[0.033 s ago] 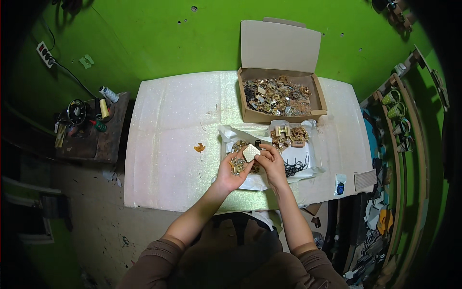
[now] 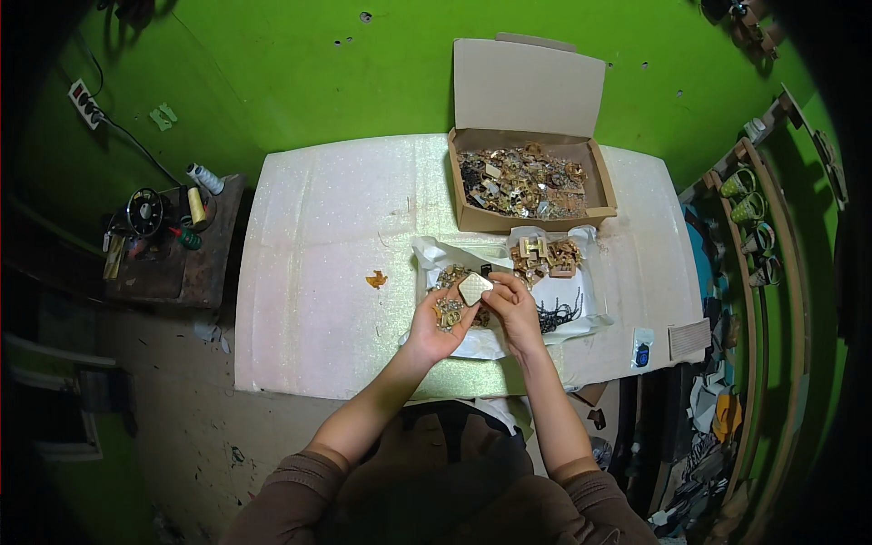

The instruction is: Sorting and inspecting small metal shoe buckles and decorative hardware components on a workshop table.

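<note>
Remotely, I see the left hand (image 2: 436, 331), fingers loosely curved, and the right hand (image 2: 515, 316), fingertips pinching, hold a square gold-toned plate (image 2: 475, 288) (patterned face up) over the white-lined tray (image 2: 483, 344); an open cardboard box (image 2: 481, 220) stands beyond.

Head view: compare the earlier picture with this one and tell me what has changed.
Nothing has visibly moved, and nothing was taken hold of or let go. The right hand still has its fingers on the pale square piece, with the left hand close beside it. The open cardboard box and the orange-brown scrap stay where they were.
</note>
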{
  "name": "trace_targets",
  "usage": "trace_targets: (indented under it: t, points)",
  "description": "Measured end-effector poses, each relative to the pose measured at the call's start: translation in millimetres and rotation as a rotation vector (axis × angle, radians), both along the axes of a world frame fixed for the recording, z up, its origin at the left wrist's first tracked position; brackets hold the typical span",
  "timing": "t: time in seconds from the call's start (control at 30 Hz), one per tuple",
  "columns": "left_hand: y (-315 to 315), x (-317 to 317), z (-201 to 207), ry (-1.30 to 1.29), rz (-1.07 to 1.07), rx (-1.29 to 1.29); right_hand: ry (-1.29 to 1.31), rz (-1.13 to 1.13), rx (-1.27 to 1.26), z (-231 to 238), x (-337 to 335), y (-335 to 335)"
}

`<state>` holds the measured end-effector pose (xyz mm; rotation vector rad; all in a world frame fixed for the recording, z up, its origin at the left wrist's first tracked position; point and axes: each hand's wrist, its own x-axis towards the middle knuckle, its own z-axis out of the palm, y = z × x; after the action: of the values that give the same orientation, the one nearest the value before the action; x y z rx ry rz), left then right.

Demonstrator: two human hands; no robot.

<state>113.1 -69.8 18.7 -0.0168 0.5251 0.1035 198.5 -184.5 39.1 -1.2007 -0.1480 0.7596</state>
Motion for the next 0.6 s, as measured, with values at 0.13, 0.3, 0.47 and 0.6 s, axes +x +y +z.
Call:
trace_targets:
  t: [0.13,0.3,0.47,0.6]
  points:
    - [0,-1,-6,-0.077,0.027,-0.052,0.221,-0.028,0.107,0,5,-4]
    - [0,1,1,-0.054,0.033,-0.043,0.486,-0.044,0.361,0,14,-13]
    - [-3,4,5,-0.038,0.043,-0.05,0.453,-0.06,0.277,-11,21,-18]
    - [-5,7,14,-0.04,0.081,-0.087,0.303,-0.151,0.181,-2,30,-28]
